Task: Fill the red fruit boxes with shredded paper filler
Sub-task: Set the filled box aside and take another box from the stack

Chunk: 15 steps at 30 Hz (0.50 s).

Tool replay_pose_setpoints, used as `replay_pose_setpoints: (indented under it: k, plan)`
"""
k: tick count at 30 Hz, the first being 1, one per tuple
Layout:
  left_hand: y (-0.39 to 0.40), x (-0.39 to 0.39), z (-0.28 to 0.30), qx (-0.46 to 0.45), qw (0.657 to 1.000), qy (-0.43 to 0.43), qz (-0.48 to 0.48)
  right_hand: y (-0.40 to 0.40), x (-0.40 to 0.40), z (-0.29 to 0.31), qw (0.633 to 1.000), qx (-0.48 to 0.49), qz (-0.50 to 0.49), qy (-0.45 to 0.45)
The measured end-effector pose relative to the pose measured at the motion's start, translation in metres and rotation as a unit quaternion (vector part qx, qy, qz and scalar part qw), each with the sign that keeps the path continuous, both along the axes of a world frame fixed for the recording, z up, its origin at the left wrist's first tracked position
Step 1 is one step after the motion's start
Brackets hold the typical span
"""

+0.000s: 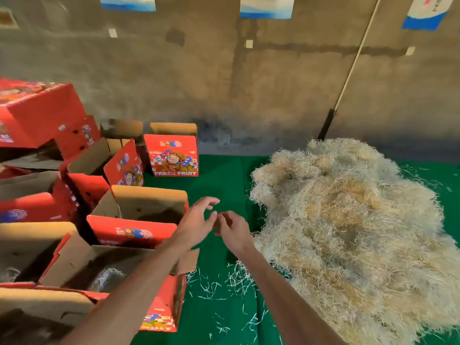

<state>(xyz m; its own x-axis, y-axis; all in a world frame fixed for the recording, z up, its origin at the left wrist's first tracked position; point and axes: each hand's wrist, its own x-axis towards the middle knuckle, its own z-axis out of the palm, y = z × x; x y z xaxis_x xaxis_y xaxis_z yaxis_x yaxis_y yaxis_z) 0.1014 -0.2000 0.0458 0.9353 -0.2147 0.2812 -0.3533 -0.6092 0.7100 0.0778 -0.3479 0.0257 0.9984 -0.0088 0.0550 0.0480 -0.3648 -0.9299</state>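
Both hands, left hand (196,220) and right hand (232,232), hold nothing, fingers loose; fluffy paper pile (348,232) on green cloth (224,175); red cardboard boxes (139,220) open.

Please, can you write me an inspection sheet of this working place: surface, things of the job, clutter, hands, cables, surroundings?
Surface: green cloth covers the floor.
Job's things: large heap of shredded paper filler on the right; open red fruit boxes clustered on the left; the near box already holds some filler.
Clutter: loose paper strands scattered on the cloth between boxes and heap.
Hands: left hand and right hand over the cloth, close together, fingers relaxed, no grip on anything.
Cables: nothing seen.
Surroundings: bare concrete wall with posters along the top; a long pole leans against it.
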Motion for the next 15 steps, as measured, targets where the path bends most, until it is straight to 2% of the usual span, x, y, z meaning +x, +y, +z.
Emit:
replay_pose_setpoints:
  k: [2,6,10,15]
  plan:
    - [0.024,0.02,0.002,-0.017,0.999,0.025,0.037,0.023,0.029,0.009,1.0,0.0,0.023,-0.016]
    - [0.08,0.059,0.01,-0.105,0.989,0.056,0.086,0.087,0.091,0.029,0.998,-0.017,0.046,-0.047]
    - [0.153,0.097,0.021,-0.1,0.985,0.025,0.136,0.167,0.144,0.042,0.996,-0.006,0.079,-0.045]
    - [0.245,0.152,0.024,-0.104,0.977,0.023,0.185,0.257,0.21,0.042,0.991,0.074,0.107,0.016]
